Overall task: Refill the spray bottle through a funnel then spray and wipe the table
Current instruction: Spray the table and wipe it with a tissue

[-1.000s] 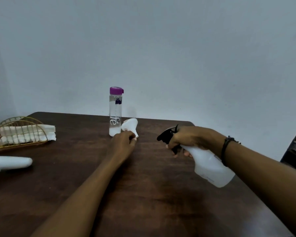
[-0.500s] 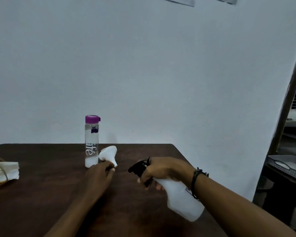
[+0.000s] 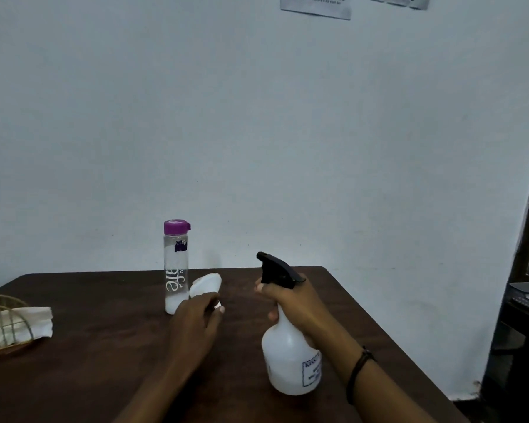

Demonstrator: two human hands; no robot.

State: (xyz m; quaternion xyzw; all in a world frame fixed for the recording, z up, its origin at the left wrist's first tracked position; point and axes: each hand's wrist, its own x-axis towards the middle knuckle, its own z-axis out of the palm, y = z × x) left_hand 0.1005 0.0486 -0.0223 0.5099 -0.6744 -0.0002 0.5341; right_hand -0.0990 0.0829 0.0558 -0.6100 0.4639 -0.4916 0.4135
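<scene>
Two bare hands reach over one dark brown wooden table [image 3: 110, 361]. The right hand [image 3: 293, 303] is wrapped closed around the neck of the one spray bottle [image 3: 290, 358], just under its black trigger head [image 3: 277, 268]; the forearm comes in from the lower right with a dark band [image 3: 359, 367] at the wrist. That bottle is held roughly upright over the table's right half, a rounded, translucent white plastic body with a small printed label; whether its base touches the wood cannot be told. The left hand [image 3: 196, 319], palm down, pinches the narrow end of one white funnel [image 3: 205, 285], whose wide cone mouth tilts up and away. Just beside the funnel stands one tall, clear cylindrical water bottle [image 3: 175, 270] with a purple cap. At the left edge sits one wire holder [image 3: 3, 328] with folded white cloth [image 3: 37, 322].
</scene>
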